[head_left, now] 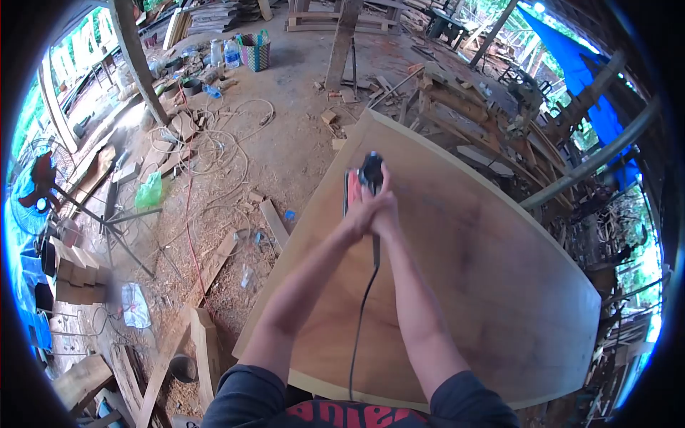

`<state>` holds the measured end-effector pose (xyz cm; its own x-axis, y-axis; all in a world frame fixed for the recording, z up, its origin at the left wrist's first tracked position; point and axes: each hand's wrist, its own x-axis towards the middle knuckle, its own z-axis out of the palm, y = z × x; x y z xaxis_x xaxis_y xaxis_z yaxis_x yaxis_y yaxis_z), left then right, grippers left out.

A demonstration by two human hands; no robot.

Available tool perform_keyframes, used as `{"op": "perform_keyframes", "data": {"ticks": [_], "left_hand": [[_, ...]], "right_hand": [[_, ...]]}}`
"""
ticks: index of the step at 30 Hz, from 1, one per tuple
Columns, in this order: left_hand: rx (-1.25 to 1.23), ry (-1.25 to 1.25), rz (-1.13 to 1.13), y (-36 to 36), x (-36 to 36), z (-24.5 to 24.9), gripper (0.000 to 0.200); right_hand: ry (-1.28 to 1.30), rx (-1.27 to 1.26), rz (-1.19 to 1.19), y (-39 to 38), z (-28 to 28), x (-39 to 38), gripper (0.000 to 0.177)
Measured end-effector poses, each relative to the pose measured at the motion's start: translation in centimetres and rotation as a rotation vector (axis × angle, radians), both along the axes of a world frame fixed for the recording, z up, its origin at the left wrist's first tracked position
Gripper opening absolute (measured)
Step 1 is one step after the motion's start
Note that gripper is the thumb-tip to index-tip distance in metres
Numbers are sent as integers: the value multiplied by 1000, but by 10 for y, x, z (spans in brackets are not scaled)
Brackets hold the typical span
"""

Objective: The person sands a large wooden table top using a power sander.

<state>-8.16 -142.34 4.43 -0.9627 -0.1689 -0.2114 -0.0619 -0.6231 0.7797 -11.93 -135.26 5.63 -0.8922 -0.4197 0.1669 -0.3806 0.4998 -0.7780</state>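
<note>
Both my hands are together on a red-and-black corded power tool (370, 171), which rests on a large brown wooden panel (471, 285) close to its left edge. My left hand (360, 215) is closed around the rear of the tool, overlapping the other hand. My right hand (386, 205) is closed as well, its fingers reaching forward along the black part. Much of the grip is hidden under my hands. A black cord (359, 321) runs back from the tool across the panel towards my body. Paler strips border the panel.
Loose cables (227, 146), wood shavings and offcuts litter the floor at left. A fan (44, 178) on a stand and stacked wood blocks (77, 277) are at far left. A wooden post (344, 46) rises beyond the panel. Piled timber (471, 107) lies along the right.
</note>
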Motion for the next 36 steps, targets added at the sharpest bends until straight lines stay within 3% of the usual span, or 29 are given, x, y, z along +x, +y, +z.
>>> {"op": "perform_keyframes", "data": {"ticks": [2,4,9,16,20,23,27,28,30,31,32,36], "left_hand": [[0,-8,-25,-29,-35,9,66],[65,-61,-64,-48,-69,-6,60],[53,-88,-92,-43,-47,9,64],[-59,-163,-39,16,107,17,74],[-80,-98,108,77,223,15,76],[-171,-119,164,128,313,3,72],[-284,-116,251,189,419,33,69],[-251,-119,258,198,435,32,68],[-170,-116,250,201,446,17,70],[-58,-154,124,193,444,14,79],[-112,-94,255,191,436,8,69],[-62,-99,185,139,388,2,67]], "right_hand": [[238,116,59,-27,-58,-84,60],[217,127,40,-28,-75,-78,60],[212,127,-32,-21,-81,-38,57],[222,87,-83,4,-52,71,54],[-231,-125,227,64,23,206,69],[-102,-46,214,110,30,294,69],[-148,-154,337,169,32,390,73],[-23,-155,372,176,27,402,74],[-160,-59,351,181,33,416,75],[-201,-99,347,177,33,414,75],[-244,-141,343,172,32,411,75],[-169,-11,234,121,29,367,75]]}}
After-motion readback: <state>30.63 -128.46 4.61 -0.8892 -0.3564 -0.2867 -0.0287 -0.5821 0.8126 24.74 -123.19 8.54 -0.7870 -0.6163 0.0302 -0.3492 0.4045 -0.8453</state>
